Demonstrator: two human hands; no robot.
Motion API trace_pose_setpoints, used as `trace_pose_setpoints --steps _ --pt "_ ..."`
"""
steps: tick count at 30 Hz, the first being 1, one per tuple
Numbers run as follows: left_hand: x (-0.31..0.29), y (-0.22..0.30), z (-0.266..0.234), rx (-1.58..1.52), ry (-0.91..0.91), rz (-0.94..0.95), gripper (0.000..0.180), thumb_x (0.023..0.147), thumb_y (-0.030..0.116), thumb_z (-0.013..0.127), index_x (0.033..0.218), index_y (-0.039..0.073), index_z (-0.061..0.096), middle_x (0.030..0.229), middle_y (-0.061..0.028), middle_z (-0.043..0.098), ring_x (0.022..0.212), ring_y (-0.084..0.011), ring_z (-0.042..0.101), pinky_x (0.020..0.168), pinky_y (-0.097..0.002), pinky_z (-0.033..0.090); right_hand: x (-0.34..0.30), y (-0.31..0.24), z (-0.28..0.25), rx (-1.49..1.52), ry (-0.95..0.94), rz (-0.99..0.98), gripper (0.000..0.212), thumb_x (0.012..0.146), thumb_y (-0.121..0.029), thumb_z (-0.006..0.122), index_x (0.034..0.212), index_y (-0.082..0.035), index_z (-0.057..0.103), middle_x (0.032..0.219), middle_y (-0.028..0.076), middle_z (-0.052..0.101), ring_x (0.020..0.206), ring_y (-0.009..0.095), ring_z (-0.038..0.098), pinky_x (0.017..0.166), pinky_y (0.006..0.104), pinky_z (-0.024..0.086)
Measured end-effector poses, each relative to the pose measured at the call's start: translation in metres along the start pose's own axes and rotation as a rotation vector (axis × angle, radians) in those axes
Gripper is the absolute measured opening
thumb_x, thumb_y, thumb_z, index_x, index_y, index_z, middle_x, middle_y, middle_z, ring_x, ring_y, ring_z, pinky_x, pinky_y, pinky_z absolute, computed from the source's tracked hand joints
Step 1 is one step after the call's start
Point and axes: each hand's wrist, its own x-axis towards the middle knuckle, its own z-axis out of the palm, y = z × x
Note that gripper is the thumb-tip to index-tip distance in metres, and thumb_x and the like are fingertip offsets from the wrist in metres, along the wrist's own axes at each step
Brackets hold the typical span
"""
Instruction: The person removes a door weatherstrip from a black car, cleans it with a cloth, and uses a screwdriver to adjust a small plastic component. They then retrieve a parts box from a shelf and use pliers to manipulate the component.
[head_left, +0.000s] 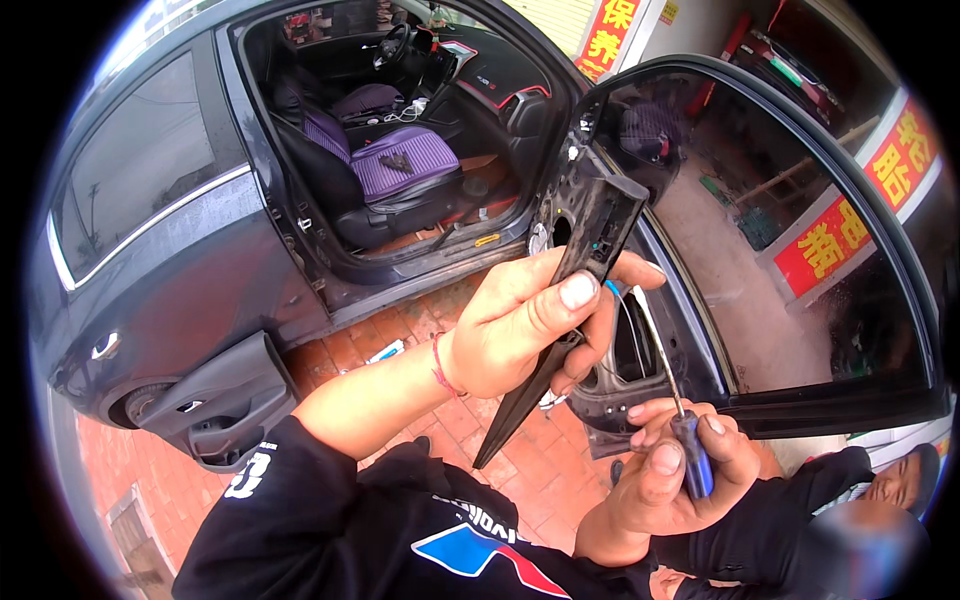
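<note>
"Hands apart or together?"

"Apart: the left hand (535, 320) is clamped around the middle of a long black trim strip (615, 220), and the right hand (685, 465), below and to the right of it, grips a blue-handled screwdriver (693, 452). Its shaft points up toward the left hand's fingers; I can't tell whether the tip touches the strip"

"How far along does the work look?"

"Partway, I'd judge. Just beyond the hands, the open front door (700, 330) shows bare inner metal, so the stripping there looks mostly done. A dark door panel (245, 395) sits loose to the left of the left hand, near the shut rear door (170, 250). What's left, as far as shows: neither panel nor strip is on the open door"

"And the count?"

"2 hands holding things, 1 strip, 1 screwdriver, 1 loose panel, 2 car doors on this side, 2 purple-covered seats (400, 165) beyond the left hand, and 1 other person (770, 510) just right of the right hand"
</note>
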Motion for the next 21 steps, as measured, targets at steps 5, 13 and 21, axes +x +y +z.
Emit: trace_pose_setpoints --steps 5,13,21 --pt "-0.01 0.019 0.013 -0.032 0.01 -0.032 0.062 0.105 0.042 0.041 0.131 -0.013 0.049 0.061 -0.0071 0.057 0.046 -0.0127 0.053 0.046 -0.0251 0.045 0.008 -0.013 0.014 -0.094 -0.043 -0.188 0.038 0.094 -0.02 0.067 0.122 -0.003 0.047 0.088 0.021 0.063 0.067 0.022 0.064 0.063 0.0324 0.056" --pt "-0.015 0.02 0.009 -0.015 0.001 0.013 0.062 0.106 0.042 0.04 0.133 -0.012 0.047 0.066 -0.0071 0.058 0.048 -0.0114 0.052 0.047 -0.0258 0.045 0.021 -0.021 0.028 -0.266 -0.177 -0.349 0.032 0.097 -0.014 0.061 0.123 -0.004 0.046 0.093 0.024 0.064 0.069 0.022 0.065 0.064 0.0305 0.055" --pt "-0.007 0.013 0.009 0.055 0.071 0.066 0.052 0.109 0.036 0.038 0.135 -0.007 0.049 0.066 -0.0003 0.055 0.052 -0.0055 0.05 0.049 -0.0203 0.042 0.027 -0.035 0.028 -0.448 -0.249 -0.329 0.035 0.093 -0.003 0.061 0.126 -0.003 0.047 0.102 0.025 0.059 0.077 0.023 0.063 0.066 0.0305 0.054"
